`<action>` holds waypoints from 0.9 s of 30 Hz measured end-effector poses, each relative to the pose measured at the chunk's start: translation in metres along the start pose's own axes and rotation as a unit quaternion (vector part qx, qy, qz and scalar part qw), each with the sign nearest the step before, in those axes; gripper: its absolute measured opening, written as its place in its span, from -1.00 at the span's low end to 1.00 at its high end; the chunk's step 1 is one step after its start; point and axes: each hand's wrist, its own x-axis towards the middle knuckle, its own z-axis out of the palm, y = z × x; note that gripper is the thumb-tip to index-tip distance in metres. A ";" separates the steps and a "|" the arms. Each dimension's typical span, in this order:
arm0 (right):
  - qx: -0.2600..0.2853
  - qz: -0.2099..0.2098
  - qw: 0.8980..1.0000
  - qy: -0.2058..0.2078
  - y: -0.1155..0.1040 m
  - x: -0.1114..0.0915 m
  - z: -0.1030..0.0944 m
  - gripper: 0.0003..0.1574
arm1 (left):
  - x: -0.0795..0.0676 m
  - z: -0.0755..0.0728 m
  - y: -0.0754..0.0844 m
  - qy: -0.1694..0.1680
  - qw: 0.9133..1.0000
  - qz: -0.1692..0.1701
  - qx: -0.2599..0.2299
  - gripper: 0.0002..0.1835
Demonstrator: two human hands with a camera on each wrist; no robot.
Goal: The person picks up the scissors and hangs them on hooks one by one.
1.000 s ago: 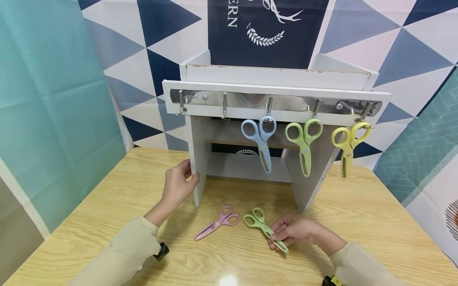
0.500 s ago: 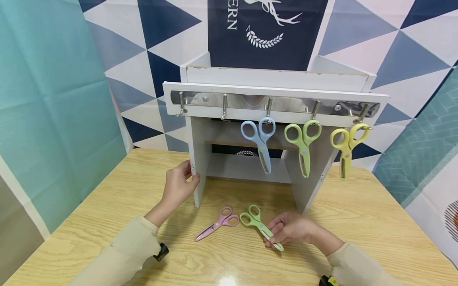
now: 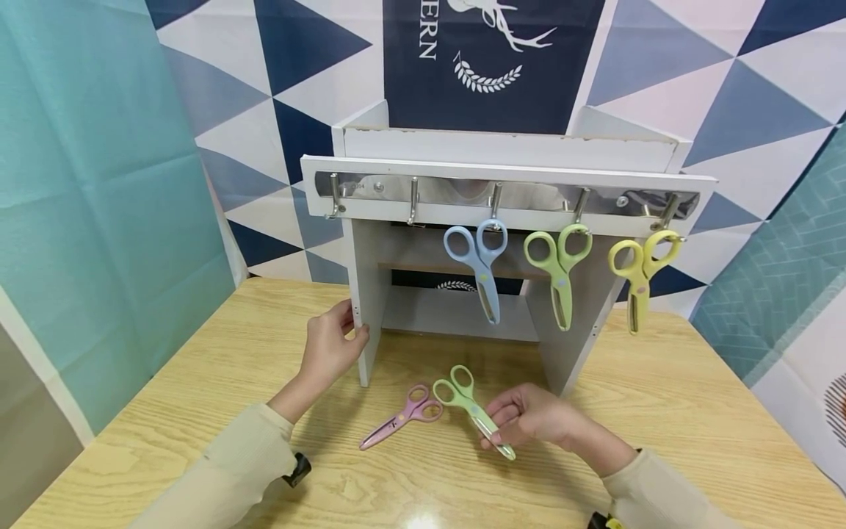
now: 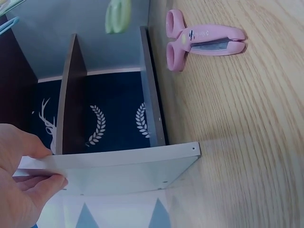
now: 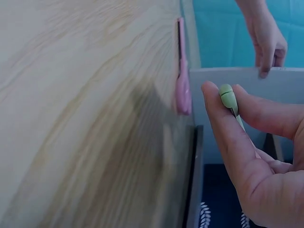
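Note:
My right hand (image 3: 529, 420) pinches light green scissors (image 3: 465, 400) by the blade end, with the handle loops pointing away from me. In the right wrist view, the tip of these scissors (image 5: 229, 97) shows between thumb and finger, raised off the table. My left hand (image 3: 330, 349) grips the front edge of the white cabinet's left side panel (image 3: 362, 323), thumb on one face and fingers on the other, as the left wrist view also shows at the panel (image 4: 118, 164). Pink scissors (image 3: 403, 417) lie on the table between the hands, their loops close to the green pair's.
A white rail (image 3: 410, 209) with metal hooks crosses the cabinet front. Blue scissors (image 3: 484, 272), green scissors (image 3: 560, 275) and yellow scissors (image 3: 639, 279) hang from its middle and right hooks; the two left hooks hold nothing. The wooden table (image 3: 661, 411) extends around the cabinet.
My right hand has moved left and slightly away from me with the green scissors, toward the pink pair. The left hand keeps its grip on the panel. The head view has tilted slightly up.

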 end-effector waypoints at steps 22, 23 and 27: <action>-0.038 -0.040 0.998 0.020 -0.046 -0.001 0.022 -0.50 | 0.003 -0.006 0.004 -0.017 0.999 -0.029 -0.002 -0.63; -0.037 -0.040 0.998 0.021 -0.048 -0.002 0.023 -0.49 | 0.003 -0.006 0.004 -0.018 0.999 -0.031 -0.003 -0.64; -0.043 -0.038 0.998 0.029 -0.054 -0.004 0.026 -0.47 | 0.003 -0.006 0.003 -0.021 0.999 -0.038 -0.002 -0.66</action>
